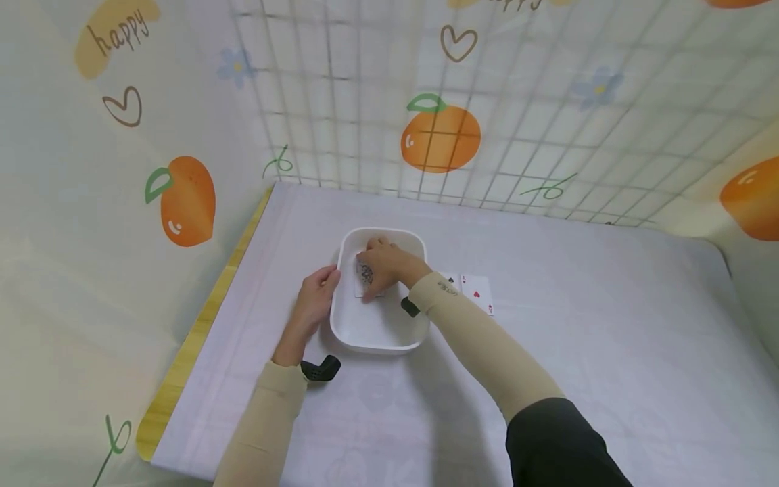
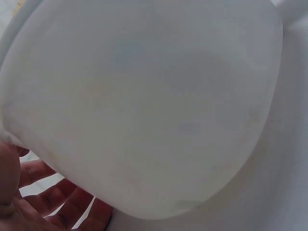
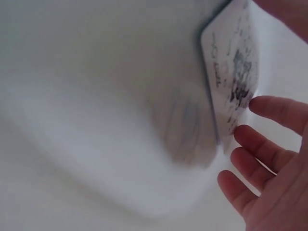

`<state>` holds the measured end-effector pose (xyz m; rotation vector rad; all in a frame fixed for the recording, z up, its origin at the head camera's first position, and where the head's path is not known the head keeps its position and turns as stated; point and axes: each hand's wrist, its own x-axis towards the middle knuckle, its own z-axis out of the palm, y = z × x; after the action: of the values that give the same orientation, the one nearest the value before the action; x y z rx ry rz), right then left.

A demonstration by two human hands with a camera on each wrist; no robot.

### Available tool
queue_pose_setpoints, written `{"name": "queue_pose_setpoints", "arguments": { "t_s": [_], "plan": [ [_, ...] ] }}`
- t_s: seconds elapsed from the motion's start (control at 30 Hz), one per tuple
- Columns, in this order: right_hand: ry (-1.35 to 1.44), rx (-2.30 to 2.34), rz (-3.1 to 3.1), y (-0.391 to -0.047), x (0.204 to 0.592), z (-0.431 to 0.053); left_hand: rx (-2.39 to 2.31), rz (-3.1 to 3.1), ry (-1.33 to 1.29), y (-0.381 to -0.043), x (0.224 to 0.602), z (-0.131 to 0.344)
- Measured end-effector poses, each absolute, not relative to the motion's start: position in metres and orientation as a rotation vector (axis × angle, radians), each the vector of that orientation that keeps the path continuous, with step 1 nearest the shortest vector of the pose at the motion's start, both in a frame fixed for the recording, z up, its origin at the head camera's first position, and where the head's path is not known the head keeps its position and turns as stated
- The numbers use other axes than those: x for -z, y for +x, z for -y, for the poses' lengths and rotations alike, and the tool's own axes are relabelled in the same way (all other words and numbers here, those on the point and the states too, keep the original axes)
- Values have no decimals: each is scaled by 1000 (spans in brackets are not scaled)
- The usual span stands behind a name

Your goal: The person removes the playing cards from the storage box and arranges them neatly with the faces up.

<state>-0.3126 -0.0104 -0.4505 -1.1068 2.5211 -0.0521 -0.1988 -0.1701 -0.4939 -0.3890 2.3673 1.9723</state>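
A white plastic basin with rounded corners sits toward the left of the cloth-covered table. At its left side, my left hand grips the rim; the left wrist view shows the fingers by the basin's outer wall. My right hand reaches inside, over a playing card with a black design. In the right wrist view, this card is held along its edges between the thumb and fingertips. The hand covers part of it in the head view.
Right of the basin lie an ace of hearts and another card with a black suit mark, partly hidden by the right sleeve. A white wire grid stands at the back behind fruit-print sheeting. The table's yellow edge shows at left.
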Motion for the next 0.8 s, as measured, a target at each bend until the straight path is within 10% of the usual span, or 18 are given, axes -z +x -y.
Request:
{"name": "queue_pose_setpoints", "arguments": {
  "t_s": [0.8],
  "plan": [
    [-1048, 72, -2540, -309, 448, 10, -1970, -2349, -404, -198, 493, 170]
  ]
}}
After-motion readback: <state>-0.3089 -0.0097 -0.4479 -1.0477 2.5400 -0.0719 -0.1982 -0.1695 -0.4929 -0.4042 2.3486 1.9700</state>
